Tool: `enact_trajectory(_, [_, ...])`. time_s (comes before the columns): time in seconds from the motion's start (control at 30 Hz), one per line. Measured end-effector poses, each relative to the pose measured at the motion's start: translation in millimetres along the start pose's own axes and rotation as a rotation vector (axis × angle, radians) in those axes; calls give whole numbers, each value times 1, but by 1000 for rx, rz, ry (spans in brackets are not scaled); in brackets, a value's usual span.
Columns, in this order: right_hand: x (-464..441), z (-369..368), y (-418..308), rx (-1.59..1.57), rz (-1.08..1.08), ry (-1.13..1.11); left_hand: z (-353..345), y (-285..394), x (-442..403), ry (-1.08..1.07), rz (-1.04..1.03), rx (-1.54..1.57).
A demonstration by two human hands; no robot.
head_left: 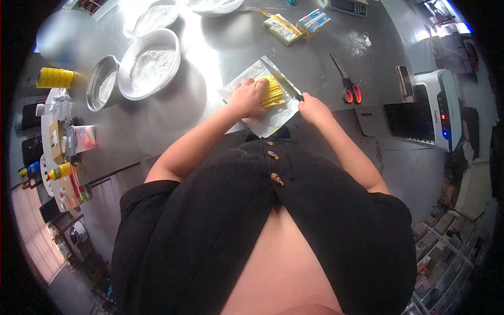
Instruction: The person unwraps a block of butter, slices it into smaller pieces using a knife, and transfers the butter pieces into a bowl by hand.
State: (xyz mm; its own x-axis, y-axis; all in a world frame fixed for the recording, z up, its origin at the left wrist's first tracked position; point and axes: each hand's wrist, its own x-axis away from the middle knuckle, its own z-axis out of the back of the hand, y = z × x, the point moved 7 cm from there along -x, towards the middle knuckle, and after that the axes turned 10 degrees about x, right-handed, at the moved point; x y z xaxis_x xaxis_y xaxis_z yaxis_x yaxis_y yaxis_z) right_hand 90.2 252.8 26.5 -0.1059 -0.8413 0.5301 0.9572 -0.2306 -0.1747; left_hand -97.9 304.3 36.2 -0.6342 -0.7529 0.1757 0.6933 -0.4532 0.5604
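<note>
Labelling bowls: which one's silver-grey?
The leftmost bowl, beside the large white bowl. Its silver-grey wall sets it apart; the others look white.

Small lettering on the front of the white, box-shaped appliance (429, 86) perhaps reads "iwata", though the view is too poor for certainty. Print on the blue-and-white rectangular packet (314, 20), beyond and left of that appliance, is illegible.

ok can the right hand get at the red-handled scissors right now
Probably not straight away: the right hand is closed round the handle of the knife. Otherwise the way looks free: the scissors lie on the tabletop to its right, with nothing visible between.
</note>
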Motion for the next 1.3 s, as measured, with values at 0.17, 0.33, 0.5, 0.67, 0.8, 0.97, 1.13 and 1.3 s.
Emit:
enact_trajectory(0.17, [2,-2,-2,-21,6,-1,2,8,2,97,198,55])
enact_trajectory(0.33, [2,-1,-1,-12,2,-11,1,9,2,190,335,57])
enact_trajectory(0.5, [8,19,-2,12,29,-5,-1,9,6,201,298,37])
enact_trajectory(0.67, [34,45,-8,-25,67,46,1,4,11,280,272,50])
enact_trajectory(0.8, [46,46,-16,-9,83,19,-6,-1,11,303,258,-6])
enact_trajectory(0.97, [45,40,-12,42,65,3,-8,-3,12,359,212,-14])
enact_trajectory(1.13, [42,40,-13,69,65,-44,-8,-3,12,388,199,-1])
enact_trajectory(1.3, [32,50,-20,94,60,-157,-12,-6,12,414,171,19])
